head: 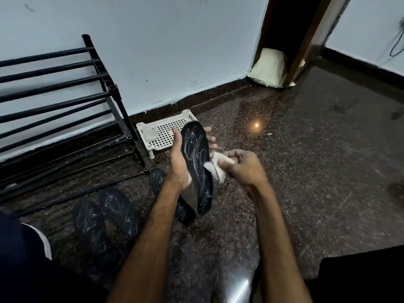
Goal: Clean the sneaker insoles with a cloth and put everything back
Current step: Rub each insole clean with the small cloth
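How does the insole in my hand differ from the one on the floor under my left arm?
The held insole is raised on end, gripped by the left hand; the floor insole lies flat, untouched. The cloth in the right hand meets the held insole; the floor insole is partly hidden by the forearm. Both are dark with whitish marks.

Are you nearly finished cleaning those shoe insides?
Not nearly. Nothing looks done: every insole in view shows white marks. In hand: the left hand grips the held insole while the right hand holds the cloth at its edge. Left: finish this one, wipe the three floor insoles, then put everything back. No sneakers are in view.
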The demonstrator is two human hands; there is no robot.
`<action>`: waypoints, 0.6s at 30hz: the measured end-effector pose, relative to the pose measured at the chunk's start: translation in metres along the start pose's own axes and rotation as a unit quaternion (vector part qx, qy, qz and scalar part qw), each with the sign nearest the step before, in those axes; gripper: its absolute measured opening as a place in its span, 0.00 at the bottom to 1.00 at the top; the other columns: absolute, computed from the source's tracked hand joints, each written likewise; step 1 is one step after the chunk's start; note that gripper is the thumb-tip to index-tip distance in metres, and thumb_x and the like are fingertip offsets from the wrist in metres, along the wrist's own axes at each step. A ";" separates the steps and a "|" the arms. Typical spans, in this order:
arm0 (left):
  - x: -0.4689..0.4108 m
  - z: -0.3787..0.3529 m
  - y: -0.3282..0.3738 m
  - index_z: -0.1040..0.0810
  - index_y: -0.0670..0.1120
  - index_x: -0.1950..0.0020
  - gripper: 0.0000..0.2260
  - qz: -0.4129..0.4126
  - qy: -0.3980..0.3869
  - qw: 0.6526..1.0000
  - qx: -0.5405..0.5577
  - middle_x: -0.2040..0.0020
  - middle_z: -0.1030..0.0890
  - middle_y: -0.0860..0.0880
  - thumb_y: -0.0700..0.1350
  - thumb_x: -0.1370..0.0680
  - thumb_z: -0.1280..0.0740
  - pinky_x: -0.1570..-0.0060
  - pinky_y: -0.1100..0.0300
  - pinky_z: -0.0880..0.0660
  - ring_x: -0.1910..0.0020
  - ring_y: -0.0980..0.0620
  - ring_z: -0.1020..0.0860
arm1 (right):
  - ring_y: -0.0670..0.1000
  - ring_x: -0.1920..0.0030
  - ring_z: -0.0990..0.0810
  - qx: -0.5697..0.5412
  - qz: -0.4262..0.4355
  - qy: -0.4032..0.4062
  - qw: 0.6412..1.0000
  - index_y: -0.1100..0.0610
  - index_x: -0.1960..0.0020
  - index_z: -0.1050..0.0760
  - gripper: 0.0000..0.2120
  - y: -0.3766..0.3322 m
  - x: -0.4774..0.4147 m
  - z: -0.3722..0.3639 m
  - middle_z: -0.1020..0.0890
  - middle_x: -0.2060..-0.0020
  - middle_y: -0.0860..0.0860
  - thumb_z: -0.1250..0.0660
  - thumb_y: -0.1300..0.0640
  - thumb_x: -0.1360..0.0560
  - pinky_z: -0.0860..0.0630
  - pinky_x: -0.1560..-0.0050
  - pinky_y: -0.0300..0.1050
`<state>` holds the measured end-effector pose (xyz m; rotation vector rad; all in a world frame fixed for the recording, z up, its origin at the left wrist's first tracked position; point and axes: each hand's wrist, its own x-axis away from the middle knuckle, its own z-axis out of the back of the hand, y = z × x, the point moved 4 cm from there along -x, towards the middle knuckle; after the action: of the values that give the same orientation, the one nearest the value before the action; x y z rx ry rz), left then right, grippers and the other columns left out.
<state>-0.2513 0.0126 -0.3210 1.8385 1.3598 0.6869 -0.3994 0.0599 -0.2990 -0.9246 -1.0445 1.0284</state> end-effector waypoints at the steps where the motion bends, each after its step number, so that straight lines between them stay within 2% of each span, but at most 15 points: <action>1: 0.000 -0.001 0.000 0.28 0.34 0.31 0.42 -0.002 -0.007 1.000 -0.003 0.43 0.24 0.35 0.69 0.21 0.55 0.37 0.42 0.31 0.45 0.39 0.24 | 0.56 0.58 0.16 0.055 0.007 0.025 0.998 0.59 0.51 0.20 0.06 0.003 -0.001 -0.001 0.15 0.57 0.56 0.27 0.63 0.27 0.19 0.58 0.52; 2: 0.000 -0.002 -0.001 0.29 0.34 0.31 0.42 0.001 -0.014 1.000 0.002 0.43 0.24 0.36 0.69 0.21 0.55 0.36 0.40 0.32 0.45 0.39 0.25 | 0.54 0.61 0.17 0.020 0.013 0.018 1.000 0.59 0.52 0.19 0.05 0.003 -0.001 -0.003 0.15 0.59 0.54 0.27 0.64 0.27 0.19 0.62 0.49; 4: 0.000 -0.005 -0.001 0.27 0.35 0.32 0.40 0.008 -0.024 0.999 0.021 0.44 0.23 0.37 0.69 0.21 0.53 0.34 0.36 0.34 0.42 0.37 0.27 | 0.49 0.64 0.18 -0.179 -0.008 -0.062 0.982 0.62 0.48 0.20 0.07 -0.007 0.002 -0.013 0.15 0.59 0.54 0.30 0.66 0.26 0.20 0.66 0.43; 5: 0.001 -0.006 0.000 0.27 0.36 0.33 0.39 0.010 -0.023 0.999 0.024 0.45 0.23 0.37 0.69 0.21 0.53 0.36 0.38 0.32 0.42 0.37 0.27 | 0.48 0.64 0.18 -0.231 -0.028 -0.086 0.969 0.62 0.47 0.21 0.07 -0.008 0.004 -0.017 0.15 0.57 0.55 0.30 0.66 0.25 0.20 0.67 0.41; 6: 0.001 -0.007 0.002 0.27 0.37 0.33 0.39 0.007 -0.020 1.000 0.022 0.45 0.22 0.38 0.69 0.20 0.54 0.38 0.42 0.30 0.44 0.38 0.26 | 0.48 0.64 0.18 -0.209 -0.041 -0.075 0.974 0.62 0.49 0.21 0.06 -0.005 0.004 -0.019 0.16 0.56 0.55 0.30 0.66 0.26 0.20 0.67 0.41; 7: 0.000 -0.007 0.004 0.27 0.36 0.32 0.39 0.001 -0.021 1.000 0.017 0.45 0.22 0.38 0.68 0.20 0.55 0.40 0.44 0.29 0.46 0.40 0.25 | 0.49 0.64 0.18 -0.095 -0.050 -0.044 0.993 0.61 0.51 0.21 0.05 0.006 0.003 -0.018 0.16 0.56 0.56 0.29 0.66 0.26 0.19 0.66 0.42; 8: 0.000 -0.007 0.005 0.28 0.36 0.32 0.40 -0.008 -0.024 1.000 0.011 0.45 0.22 0.38 0.68 0.20 0.56 0.39 0.44 0.28 0.46 0.40 0.24 | 0.50 0.63 0.19 0.076 -0.057 -0.009 0.995 0.61 0.53 0.22 0.04 0.021 0.002 -0.015 0.17 0.56 0.56 0.29 0.65 0.26 0.19 0.64 0.43; 9: 0.000 -0.006 0.007 0.28 0.35 0.31 0.40 -0.017 -0.026 1.000 0.006 0.44 0.22 0.37 0.67 0.20 0.57 0.37 0.42 0.29 0.45 0.40 0.24 | 0.49 0.63 0.20 0.227 -0.073 0.016 0.971 0.60 0.55 0.23 0.03 0.037 0.004 -0.010 0.17 0.57 0.55 0.29 0.64 0.27 0.20 0.63 0.43; 10: 0.000 -0.004 0.009 0.29 0.34 0.30 0.41 -0.022 -0.026 0.999 0.003 0.43 0.23 0.36 0.67 0.20 0.57 0.34 0.39 0.31 0.44 0.39 0.25 | 0.50 0.63 0.20 0.311 -0.091 0.035 0.945 0.60 0.58 0.23 0.03 0.052 0.007 -0.004 0.17 0.59 0.55 0.29 0.63 0.27 0.20 0.63 0.44; 11: -0.001 -0.003 0.011 0.30 0.34 0.30 0.41 -0.025 -0.028 0.999 0.006 0.43 0.23 0.36 0.67 0.20 0.58 0.32 0.37 0.33 0.42 0.37 0.27 | 0.52 0.63 0.18 0.317 -0.108 0.037 0.942 0.60 0.60 0.23 0.04 0.063 0.008 0.003 0.17 0.59 0.56 0.28 0.62 0.28 0.18 0.62 0.47; 13: 0.000 -0.002 0.014 0.30 0.34 0.29 0.42 -0.030 -0.034 0.999 0.020 0.43 0.23 0.36 0.68 0.20 0.57 0.31 0.33 0.36 0.39 0.35 0.30 | 0.56 0.62 0.16 0.131 -0.113 0.016 0.985 0.60 0.57 0.22 0.04 0.059 0.009 0.016 0.16 0.56 0.61 0.27 0.64 0.28 0.17 0.61 0.54; 14: 0.000 -0.002 0.014 0.30 0.34 0.29 0.42 -0.031 -0.034 0.999 0.027 0.44 0.23 0.36 0.68 0.20 0.57 0.30 0.33 0.37 0.39 0.35 0.31 | 0.55 0.63 0.16 0.002 -0.095 -0.006 0.995 0.61 0.54 0.21 0.04 0.046 0.008 0.019 0.16 0.54 0.62 0.28 0.65 0.27 0.18 0.64 0.51; 15: 0.000 -0.002 0.014 0.30 0.34 0.30 0.41 -0.032 -0.035 0.998 0.035 0.45 0.23 0.36 0.68 0.21 0.56 0.31 0.34 0.38 0.40 0.35 0.30 | 0.53 0.64 0.17 -0.104 -0.069 -0.027 0.992 0.62 0.50 0.21 0.06 0.028 0.007 0.020 0.16 0.53 0.61 0.29 0.65 0.26 0.20 0.67 0.46; 16: 0.000 -0.003 0.013 0.30 0.34 0.30 0.41 -0.034 -0.032 0.998 0.043 0.45 0.23 0.36 0.68 0.21 0.54 0.32 0.34 0.37 0.42 0.36 0.29 | 0.51 0.65 0.18 -0.171 -0.046 -0.046 0.983 0.63 0.47 0.21 0.08 0.009 0.007 0.019 0.15 0.54 0.58 0.29 0.64 0.26 0.22 0.68 0.42; 18: 0.000 -0.006 0.013 0.30 0.33 0.30 0.41 -0.037 -0.027 0.998 0.047 0.46 0.23 0.36 0.69 0.21 0.52 0.34 0.35 0.37 0.45 0.38 0.27 | 0.50 0.65 0.18 -0.171 -0.036 -0.068 0.982 0.62 0.48 0.21 0.07 -0.009 0.005 0.005 0.15 0.57 0.55 0.28 0.64 0.27 0.22 0.69 0.40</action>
<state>-0.2481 0.0114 -0.3069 1.8561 1.4398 0.5396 -0.4018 0.0632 -0.2878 -1.0946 -1.3896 0.8748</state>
